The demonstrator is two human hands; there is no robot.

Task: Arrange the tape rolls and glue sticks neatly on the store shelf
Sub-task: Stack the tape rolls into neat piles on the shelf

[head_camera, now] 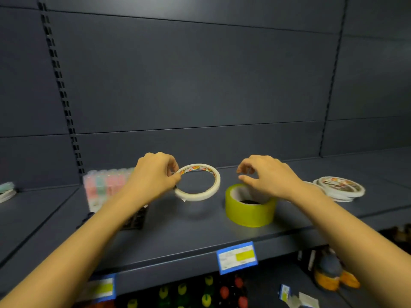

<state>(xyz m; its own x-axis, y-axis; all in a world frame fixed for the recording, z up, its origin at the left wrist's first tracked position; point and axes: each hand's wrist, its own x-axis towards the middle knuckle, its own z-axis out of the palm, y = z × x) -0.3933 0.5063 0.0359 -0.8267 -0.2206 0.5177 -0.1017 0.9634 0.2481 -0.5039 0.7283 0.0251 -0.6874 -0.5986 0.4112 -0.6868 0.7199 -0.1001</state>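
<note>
Head view: task is looking partway done. A stack of flat tape rolls (pixel 340 188) is sitting on the shelf (pixel 178 238) at far right, and a block of pastel glue sticks (pixel 104 183) is standing upright at left, behind the left forearm. A couple more rolls (pixel 6 193) are lying at the far left edge, blurred. Two rolls in the middle are still waiting for a tidy spot.

Left hand (pixel 153 172) is gripping the thin white tape roll (pixel 195 196), its fingers (pixel 176 177) pinching the rim on the roll's left side. The roll is tilting and appears to be hanging just above the shelf (a soft shadow is showing beneath it).

Right hand (pixel 269 176) is hovering over the far rim of the wide yellow-green tape roll (pixel 249 213), which is sitting flat on the shelf just right of the white one. Its fingers (pixel 244 164) are curling loosely with thumb and forefinger apart, holding nothing; whether the thumb is touching the rim I cannot tell.
</note>
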